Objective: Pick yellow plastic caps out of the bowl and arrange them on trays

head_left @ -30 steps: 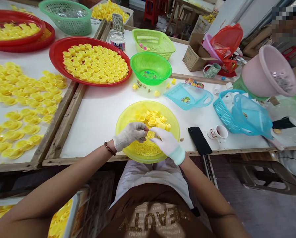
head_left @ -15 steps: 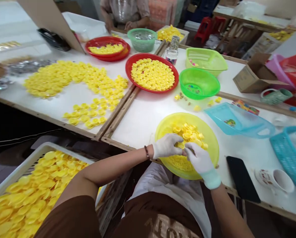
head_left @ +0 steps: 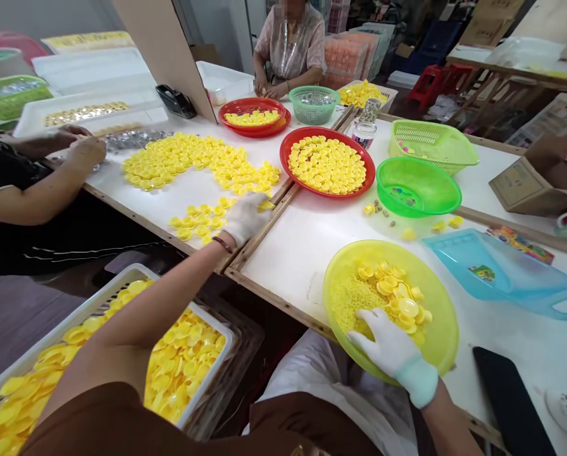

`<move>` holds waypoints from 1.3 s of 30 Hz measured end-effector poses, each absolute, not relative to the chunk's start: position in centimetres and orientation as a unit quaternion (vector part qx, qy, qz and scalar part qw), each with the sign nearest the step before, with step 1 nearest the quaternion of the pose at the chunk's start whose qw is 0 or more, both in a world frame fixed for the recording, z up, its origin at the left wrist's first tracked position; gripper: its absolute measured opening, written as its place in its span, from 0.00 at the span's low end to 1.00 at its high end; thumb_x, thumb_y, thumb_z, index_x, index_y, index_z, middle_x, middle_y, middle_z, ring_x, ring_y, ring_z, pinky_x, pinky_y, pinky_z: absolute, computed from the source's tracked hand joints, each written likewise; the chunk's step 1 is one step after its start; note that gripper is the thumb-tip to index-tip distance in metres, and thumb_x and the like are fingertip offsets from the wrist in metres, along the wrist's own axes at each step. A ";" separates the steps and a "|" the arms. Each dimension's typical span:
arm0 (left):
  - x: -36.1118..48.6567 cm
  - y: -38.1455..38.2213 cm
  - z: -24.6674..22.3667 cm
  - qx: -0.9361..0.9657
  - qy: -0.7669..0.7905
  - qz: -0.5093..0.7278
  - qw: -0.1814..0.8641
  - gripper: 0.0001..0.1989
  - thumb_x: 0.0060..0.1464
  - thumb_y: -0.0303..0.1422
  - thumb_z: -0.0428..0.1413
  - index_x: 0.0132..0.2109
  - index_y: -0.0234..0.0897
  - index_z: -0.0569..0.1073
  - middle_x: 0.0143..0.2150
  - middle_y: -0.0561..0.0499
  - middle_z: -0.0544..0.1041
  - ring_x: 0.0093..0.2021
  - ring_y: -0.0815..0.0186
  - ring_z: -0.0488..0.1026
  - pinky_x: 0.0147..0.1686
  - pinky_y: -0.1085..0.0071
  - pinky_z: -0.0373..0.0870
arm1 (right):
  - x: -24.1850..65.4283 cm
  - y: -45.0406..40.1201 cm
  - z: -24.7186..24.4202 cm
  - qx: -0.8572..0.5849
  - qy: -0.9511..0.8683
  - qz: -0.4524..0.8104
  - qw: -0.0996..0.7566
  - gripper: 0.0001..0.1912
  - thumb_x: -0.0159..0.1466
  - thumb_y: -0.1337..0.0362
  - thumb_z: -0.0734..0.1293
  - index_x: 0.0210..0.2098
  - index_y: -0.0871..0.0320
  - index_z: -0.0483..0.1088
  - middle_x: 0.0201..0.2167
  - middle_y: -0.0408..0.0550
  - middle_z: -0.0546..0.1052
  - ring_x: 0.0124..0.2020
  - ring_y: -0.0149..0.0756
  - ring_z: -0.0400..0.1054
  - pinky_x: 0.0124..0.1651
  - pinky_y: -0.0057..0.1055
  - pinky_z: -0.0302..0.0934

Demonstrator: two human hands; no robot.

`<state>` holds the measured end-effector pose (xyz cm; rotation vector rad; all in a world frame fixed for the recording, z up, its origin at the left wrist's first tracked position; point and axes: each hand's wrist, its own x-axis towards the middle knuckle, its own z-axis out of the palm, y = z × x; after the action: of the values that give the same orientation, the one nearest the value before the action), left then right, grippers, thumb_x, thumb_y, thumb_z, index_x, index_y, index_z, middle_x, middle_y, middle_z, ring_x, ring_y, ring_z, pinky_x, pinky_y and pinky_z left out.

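L hand (head_left: 249,218) was by yellow cups (head_left: 193,152) on the bench (head_left: 181,197), abt 10 o'clock, cdn't tell if gripping one tho. R hand (head_left: 388,343) was splayed over yellow bowl (head_left: 447,339), abt 4 o'clock.

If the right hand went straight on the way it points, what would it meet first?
Likely the small yellow bits in the yellow bowl, just ahead of the right hand; its height above them is hard to judge.

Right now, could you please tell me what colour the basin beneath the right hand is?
The basin is yellow, clearest in the head view.
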<state>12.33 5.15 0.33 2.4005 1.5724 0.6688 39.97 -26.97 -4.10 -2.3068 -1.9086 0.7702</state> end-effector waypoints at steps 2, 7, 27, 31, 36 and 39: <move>8.4 9.4 0.4 0.762 0.611 0.199 0.075 0.17 0.56 0.34 0.56 0.52 0.32 0.76 0.47 0.44 0.78 0.49 0.58 0.72 0.52 0.65 0.68 | 39.4 -26.9 -3.9 -0.732 -0.620 0.282 -0.002 0.18 0.69 0.51 0.59 0.45 0.57 0.72 0.43 0.54 0.76 0.44 0.45 0.72 0.48 0.38 0.61; 2.2 16.6 -0.4 0.698 0.689 0.181 0.074 0.19 0.55 0.46 0.60 0.39 0.31 0.75 0.34 0.49 0.78 0.49 0.54 0.73 0.48 0.60 0.68 | 39.1 -26.5 -3.6 -0.715 -0.621 0.320 -0.007 0.16 0.70 0.54 0.58 0.34 0.57 0.68 0.36 0.50 0.76 0.38 0.41 0.70 0.42 0.36 0.58; 18.7 7.3 1.8 0.895 0.330 0.293 0.067 0.13 0.62 0.39 0.51 0.41 0.35 0.75 0.38 0.48 0.75 0.47 0.55 0.72 0.44 0.60 0.65 | 39.5 -26.2 -2.7 -0.731 -0.565 0.317 0.215 0.06 0.66 0.67 0.65 0.35 0.58 0.74 0.38 0.47 0.79 0.41 0.38 0.71 0.48 0.35 0.60; 29.6 -4.6 1.4 0.969 0.184 0.075 0.148 0.13 0.62 0.39 0.53 0.43 0.33 0.76 0.43 0.41 0.77 0.40 0.59 0.75 0.40 0.65 0.70 | 39.2 -26.4 -3.2 -0.751 -0.549 0.298 0.214 0.06 0.66 0.67 0.65 0.38 0.58 0.75 0.41 0.50 0.80 0.44 0.42 0.72 0.51 0.37 0.61; 35.9 -9.2 -1.2 0.962 0.234 -0.030 0.139 0.11 0.54 0.33 0.60 0.41 0.28 0.78 0.43 0.33 0.78 0.38 0.52 0.78 0.34 0.65 0.71 | 39.4 -26.4 -3.6 -0.753 -0.548 0.288 0.223 0.07 0.66 0.68 0.65 0.40 0.59 0.75 0.42 0.51 0.80 0.44 0.42 0.73 0.51 0.38 0.63; 35.7 -8.9 -1.5 0.960 0.234 -0.023 0.150 0.11 0.54 0.32 0.58 0.42 0.30 0.77 0.46 0.33 0.78 0.42 0.51 0.78 0.37 0.65 0.71 | 40.3 -26.8 -3.1 -0.750 -0.541 0.272 0.266 0.06 0.65 0.69 0.66 0.39 0.58 0.75 0.42 0.51 0.80 0.44 0.41 0.73 0.51 0.37 0.63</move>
<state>35.74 -8.90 -1.52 2.7593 0.6736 -0.0651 40.33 -26.84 -3.08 -2.0263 -1.4613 0.7341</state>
